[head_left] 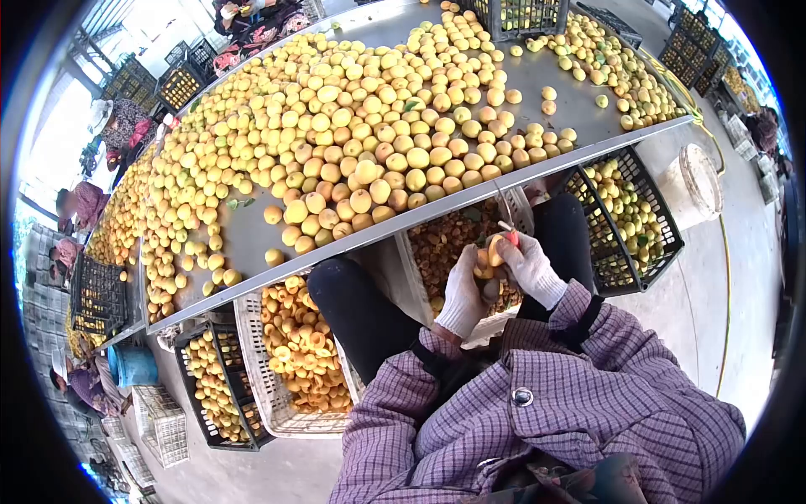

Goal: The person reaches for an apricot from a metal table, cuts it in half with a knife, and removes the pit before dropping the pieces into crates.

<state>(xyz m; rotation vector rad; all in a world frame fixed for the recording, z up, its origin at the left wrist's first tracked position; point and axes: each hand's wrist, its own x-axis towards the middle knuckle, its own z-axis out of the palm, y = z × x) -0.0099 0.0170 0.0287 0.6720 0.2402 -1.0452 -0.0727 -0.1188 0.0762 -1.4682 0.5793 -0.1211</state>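
Observation:
Both my hands wear white knit gloves and meet low in front of me, beyond the table's near edge. My left hand (464, 296) closes around a yellow-orange apricot (484, 267), its fingers partly dark with stain. Right against it, my right hand (537, 270) grips a small knife with a red handle (511, 238), whose thin blade points up toward the table. The right fingertips also press at the apricot, which looks cut apart. Below the hands sits a white crate (417, 269) with brown pits and scraps in it.
Whole apricots (336, 126) cover much of the metal table (252, 223). A white crate (252, 336) of apricot halves stands at my left, beside a black crate (220, 391). Another black crate (663, 214) and a white bucket (693, 189) stand right. Other people work at left.

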